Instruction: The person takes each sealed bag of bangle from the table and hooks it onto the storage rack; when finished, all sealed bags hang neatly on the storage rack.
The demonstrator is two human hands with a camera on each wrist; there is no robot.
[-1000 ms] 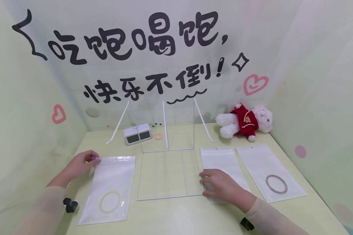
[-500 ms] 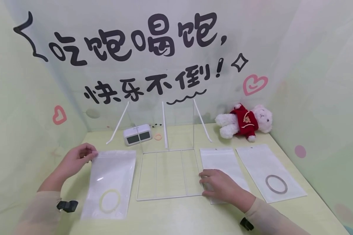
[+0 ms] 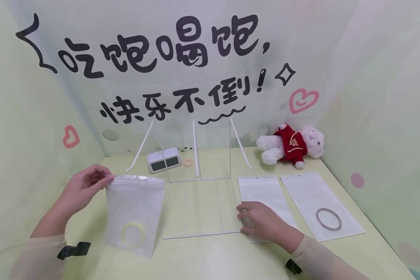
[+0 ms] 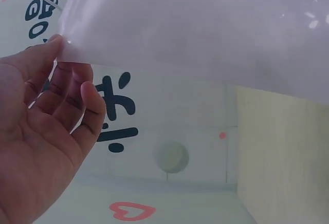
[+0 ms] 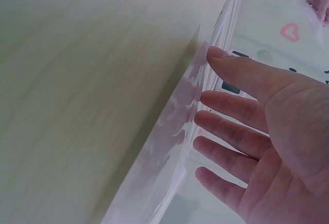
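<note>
My left hand (image 3: 85,186) pinches the top left corner of a translucent zip bag (image 3: 136,210) between thumb and fingers. The bag stands tilted up from the table, and a pale yellow ring (image 3: 123,236) shows in its lower part. In the left wrist view, the thumb and fingertips meet at the corner of the bag (image 4: 180,34). My right hand (image 3: 262,219) is at the right side of a white wire rack (image 3: 210,234), over the left edge of a second zip bag (image 3: 262,190). Its fingers are spread and loosely bent, close to the rack's wire in the right wrist view.
A third zip bag (image 3: 304,194) with a grey ring (image 3: 325,210) lies at the right. Behind the rack, with its raised white prongs (image 3: 196,147), are a white digital clock (image 3: 163,160) and a small orange ring (image 3: 188,166). A plush bear (image 3: 294,144) lies back right.
My left hand has lifted the top of the left zip bag off the table, raising it from flat to tilted upright. The right hand has stayed in place.
</note>
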